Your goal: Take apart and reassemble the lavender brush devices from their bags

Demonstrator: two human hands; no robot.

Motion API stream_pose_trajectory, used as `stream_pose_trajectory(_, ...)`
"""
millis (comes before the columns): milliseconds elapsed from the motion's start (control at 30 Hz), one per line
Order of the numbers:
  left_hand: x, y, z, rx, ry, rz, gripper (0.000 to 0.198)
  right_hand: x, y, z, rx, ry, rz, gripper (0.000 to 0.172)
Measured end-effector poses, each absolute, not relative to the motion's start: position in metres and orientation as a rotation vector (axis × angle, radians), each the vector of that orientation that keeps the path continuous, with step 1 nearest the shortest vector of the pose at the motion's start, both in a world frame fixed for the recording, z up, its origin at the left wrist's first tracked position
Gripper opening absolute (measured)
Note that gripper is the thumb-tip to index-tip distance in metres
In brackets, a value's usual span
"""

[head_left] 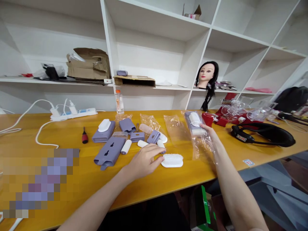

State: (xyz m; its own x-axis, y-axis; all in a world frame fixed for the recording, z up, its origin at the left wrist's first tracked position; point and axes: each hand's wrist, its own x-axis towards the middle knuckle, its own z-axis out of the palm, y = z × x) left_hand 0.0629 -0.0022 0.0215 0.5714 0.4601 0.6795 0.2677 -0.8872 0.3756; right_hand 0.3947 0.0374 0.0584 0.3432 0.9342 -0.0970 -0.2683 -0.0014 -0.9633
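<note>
My left hand (144,160) rests on the orange table (72,179), fingers loosely curled, fingertips touching a white oval brush head (172,160). My right hand (209,132) reaches forward and touches a clear plastic bag (196,126) that holds a purple and white device; its fingers are mostly hidden behind the bag. Between the hands lie several purple housings (110,150) and small white rollers (126,147). A purple body with a white pad (104,131) sits further back.
A red-handled screwdriver (84,136) lies left of the parts. A white power strip (74,113) with cables sits at the back. Empty clear bags (173,125), red parts (209,118), a black neck device (264,133) and a mannequin head (206,77) stand to the right.
</note>
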Motion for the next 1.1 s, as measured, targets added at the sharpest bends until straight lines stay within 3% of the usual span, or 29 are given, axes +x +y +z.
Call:
stream_pose_trajectory(400, 0.06, 0.002, 0.024, 2.443, 0.77, 0.916, 0.027, 0.341, 0.067, 0.027, -1.351, -0.868, 1.136, 0.02)
stream_pose_trajectory(633, 0.055, 0.001, 0.025, 2.411, 0.798, 0.919, 0.027, 0.374, 0.069, 0.041, -1.47, -0.888, 1.007, 0.027)
stream_pose_trajectory(933, 0.051, 0.001, 0.028, 2.421, 0.824, 0.827, 0.03, 0.385, 0.074, 0.027, -1.638, -1.016, 0.945, 0.024)
stream_pose_trajectory(1100, 0.035, 0.008, 0.037, 2.33, 0.948, 0.955, 0.028, 0.395, 0.083, 0.022, -1.774, -1.179, 0.767, 0.031)
